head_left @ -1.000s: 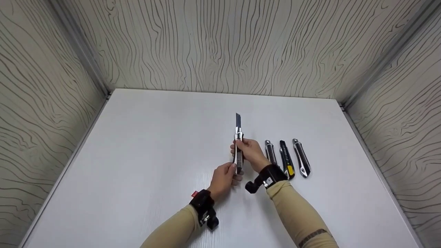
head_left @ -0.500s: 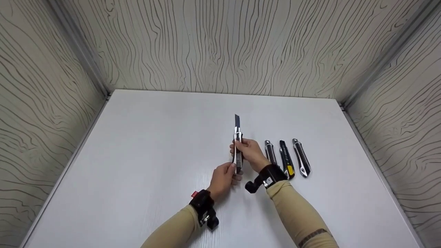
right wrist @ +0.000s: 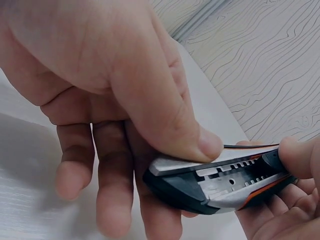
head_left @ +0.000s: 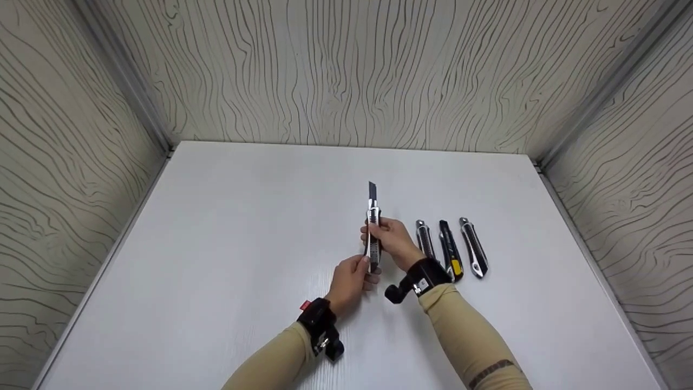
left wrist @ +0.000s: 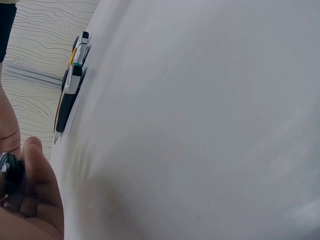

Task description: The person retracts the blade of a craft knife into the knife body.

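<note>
Both hands hold one silver-and-black snap-off utility knife (head_left: 374,246), its blade (head_left: 372,192) pointing away toward the back wall. My right hand (head_left: 394,238) grips the upper handle, thumb on the slider side. At the butt end, my left hand (head_left: 352,276) pinches the handle between thumb and fingers. The right wrist view shows the slotted handle (right wrist: 220,185) close up, with the left hand (right wrist: 120,85) large at its black end and the right thumb (right wrist: 300,157) farther along. In the left wrist view only the knife's dark end (left wrist: 12,172) shows in the left hand (left wrist: 42,192).
Right of the hands lie a silver-and-black knife (head_left: 424,236), a black-and-yellow one (head_left: 451,252) and another silver-and-black one (head_left: 474,249). The right wrist band overlaps the nearest ones. Wood-grain panels (head_left: 346,76) enclose the white table (head_left: 216,227) behind and at both sides.
The exposed blade has become slightly shorter, its tip drawing back toward the handle. My right thumb has slid a little down the handle. The left hand keeps nearly the same place.
</note>
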A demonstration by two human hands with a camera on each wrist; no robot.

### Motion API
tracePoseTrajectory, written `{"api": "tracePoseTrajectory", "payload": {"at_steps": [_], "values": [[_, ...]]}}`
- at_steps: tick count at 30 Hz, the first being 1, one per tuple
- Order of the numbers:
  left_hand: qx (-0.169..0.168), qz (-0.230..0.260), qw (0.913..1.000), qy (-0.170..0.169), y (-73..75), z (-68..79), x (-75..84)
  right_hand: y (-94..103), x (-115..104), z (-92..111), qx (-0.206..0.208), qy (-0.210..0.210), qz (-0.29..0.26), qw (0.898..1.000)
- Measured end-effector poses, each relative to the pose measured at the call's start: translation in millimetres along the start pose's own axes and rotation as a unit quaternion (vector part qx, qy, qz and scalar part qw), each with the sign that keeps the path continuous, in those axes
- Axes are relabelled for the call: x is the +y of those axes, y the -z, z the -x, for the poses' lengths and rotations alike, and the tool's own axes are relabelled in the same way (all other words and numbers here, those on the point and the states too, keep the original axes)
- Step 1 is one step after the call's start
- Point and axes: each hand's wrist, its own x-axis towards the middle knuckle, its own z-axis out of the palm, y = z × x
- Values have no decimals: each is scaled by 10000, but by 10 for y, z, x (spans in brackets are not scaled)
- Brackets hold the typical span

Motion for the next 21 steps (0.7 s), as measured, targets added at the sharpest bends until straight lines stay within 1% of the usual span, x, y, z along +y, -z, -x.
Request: {"api": "tracePoseTrajectory", "payload": {"at_steps": [7,10,16,18,21], "values": [[10,-24,10000,-35,14,5,4,6,-6,9,-130,-32,31,9999],[-61,113,9999,11,24,1,7,2,-15,11,-147,-44,26,9999],[-363,422,9984,47,48,16,-33,2,-27,8,-146,11,-53,9999],[-405,527,9978,48,55,18,-52,-5,-26,7,-152,73,-85,9998],[-383,598,9975,-4,67,19,-60,-15,-19,0,-214,177,-180,9995]]}}
